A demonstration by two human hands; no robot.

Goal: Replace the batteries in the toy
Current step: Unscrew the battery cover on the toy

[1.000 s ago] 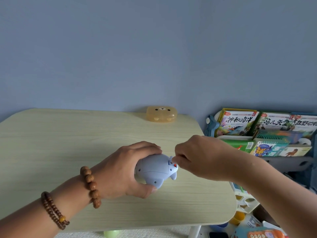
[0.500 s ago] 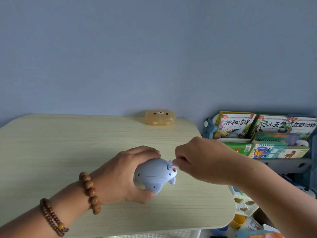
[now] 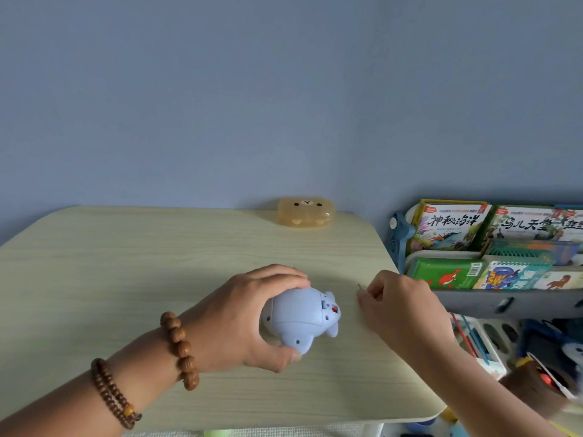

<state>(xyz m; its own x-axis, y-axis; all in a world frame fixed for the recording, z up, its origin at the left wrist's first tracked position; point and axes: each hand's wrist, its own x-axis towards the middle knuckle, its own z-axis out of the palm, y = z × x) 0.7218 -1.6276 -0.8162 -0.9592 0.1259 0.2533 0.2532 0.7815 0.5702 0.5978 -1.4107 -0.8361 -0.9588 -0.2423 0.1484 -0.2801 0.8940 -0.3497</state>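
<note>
Left hand [image 3: 249,316] gripped the blue toy [image 3: 299,323], fingers curled over its far side and thumb beneath. It held the toy on or just above the table [image 3: 126,279], seemingly so the screw-holed underside faced the person. At 3 o'clock of the toy, apart from it, the right hand [image 3: 403,313] pinched a tiny pin-like piece [image 3: 359,286], perhaps a hatch screw. An orange bear case [image 3: 305,213] sat at 12 o'clock, by the wall.
</note>
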